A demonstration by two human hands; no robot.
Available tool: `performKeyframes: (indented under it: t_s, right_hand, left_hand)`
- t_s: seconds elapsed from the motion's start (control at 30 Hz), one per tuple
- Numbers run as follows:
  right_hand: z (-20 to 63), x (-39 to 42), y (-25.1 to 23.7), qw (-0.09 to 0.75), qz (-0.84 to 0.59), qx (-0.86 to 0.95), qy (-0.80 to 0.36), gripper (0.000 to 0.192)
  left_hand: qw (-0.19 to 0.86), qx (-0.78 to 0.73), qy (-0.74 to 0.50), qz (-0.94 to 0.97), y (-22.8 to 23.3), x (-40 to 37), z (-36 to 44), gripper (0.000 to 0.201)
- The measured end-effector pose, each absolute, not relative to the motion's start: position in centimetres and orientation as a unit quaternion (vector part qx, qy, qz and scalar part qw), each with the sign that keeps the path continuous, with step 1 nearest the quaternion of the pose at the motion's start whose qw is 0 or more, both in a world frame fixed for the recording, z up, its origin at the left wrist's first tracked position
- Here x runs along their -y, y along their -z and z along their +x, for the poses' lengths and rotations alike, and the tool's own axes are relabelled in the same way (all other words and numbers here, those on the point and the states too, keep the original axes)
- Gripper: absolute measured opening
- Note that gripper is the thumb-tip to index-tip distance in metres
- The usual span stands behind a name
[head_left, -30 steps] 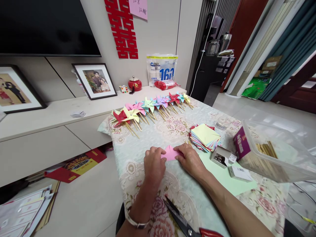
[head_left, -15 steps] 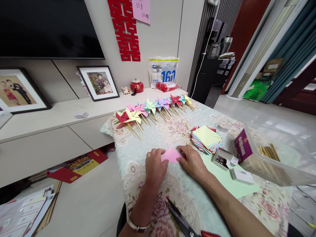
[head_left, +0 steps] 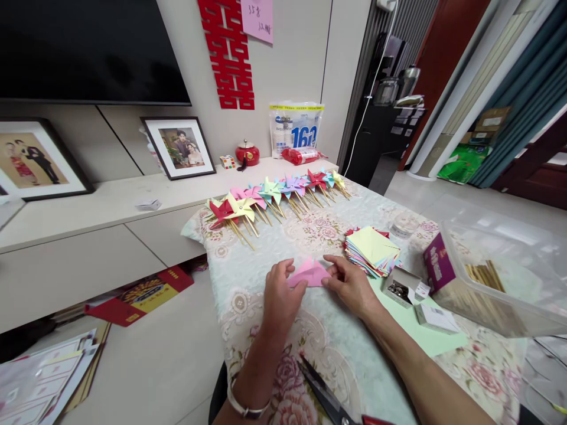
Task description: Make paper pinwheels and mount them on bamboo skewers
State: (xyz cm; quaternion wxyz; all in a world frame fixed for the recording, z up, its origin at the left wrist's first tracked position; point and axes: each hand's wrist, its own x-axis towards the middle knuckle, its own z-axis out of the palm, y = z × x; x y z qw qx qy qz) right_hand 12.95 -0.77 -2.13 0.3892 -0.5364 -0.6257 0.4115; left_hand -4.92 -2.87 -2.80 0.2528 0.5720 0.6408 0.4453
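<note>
A pink sheet of paper (head_left: 312,274) with cut, raised flaps is between my hands above the flowered tablecloth. My left hand (head_left: 283,290) pinches its left edge between thumb and fingers. On the opposite side, my right hand (head_left: 348,283) grips the right corner with the thumb and a finger, the other fingers curled above. Scissors (head_left: 325,392) with red handles lie with their blades apart at the near edge. To the right of my right hand is a stack of coloured paper squares (head_left: 371,251), a pale yellow one on top.
Finished paper pinwheels (head_left: 271,192) on sticks lie in a row along the far edge. At the right stand a small open box (head_left: 401,287) of metal pieces, a white box (head_left: 436,319), a green sheet (head_left: 420,342) and a clear plastic bin (head_left: 487,283) of sticks.
The pink paper has gone from a flat triangle to a partly opened shape with lifted flaps. My right hand's fingers have spread a little; the camera view has shifted slightly.
</note>
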Motion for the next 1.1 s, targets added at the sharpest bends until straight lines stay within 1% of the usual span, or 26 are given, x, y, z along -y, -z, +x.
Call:
performKeyframes:
  t_s: [0.17,0.23,0.33,0.43,0.53,0.67,0.87,1.0,1.1]
  right_hand:
    - [12.7,0.6,1.6,0.481,-0.494,0.501,-0.523,0.056]
    - [12.4,0.6,1.5,0.513,-0.468,0.460,-0.553,0.052]
    - [11.9,0.8,1.4,0.542,-0.442,0.419,-0.579,0.046]
    - [11.3,1.1,1.5,0.538,-0.430,0.409,-0.598,0.045]
    - [10.9,1.5,1.2,0.507,-0.421,0.428,-0.619,0.044]
    - [11.3,1.8,0.4,0.467,-0.403,0.471,-0.631,0.044]
    - [12.3,1.2,0.7,0.482,-0.430,0.493,-0.583,0.037]
    - [12.4,0.9,1.5,0.478,-0.466,0.511,-0.542,0.028]
    - [12.7,1.0,1.5,0.480,-0.458,0.531,-0.527,0.029]
  left_hand:
    - [0.306,-0.602,-0.559,0.481,2.7,2.6,-4.7,0.067]
    - [0.368,-0.567,-0.591,0.440,2.7,2.6,-4.3,0.070]
    - [0.499,-0.493,-0.605,0.377,2.6,2.7,-3.5,0.056]
    - [0.571,-0.455,-0.591,0.342,2.3,3.0,-3.1,0.041]
    - [0.585,-0.454,-0.587,0.326,1.9,3.1,-3.4,0.035]
    - [0.597,-0.458,-0.568,0.334,1.7,3.2,-3.8,0.034]
    - [0.596,-0.476,-0.520,0.384,1.4,3.3,-3.5,0.026]
    - [0.588,-0.483,-0.518,0.392,1.2,3.3,-3.4,0.025]
    - [0.576,-0.492,-0.530,0.381,1.1,3.3,-3.5,0.023]
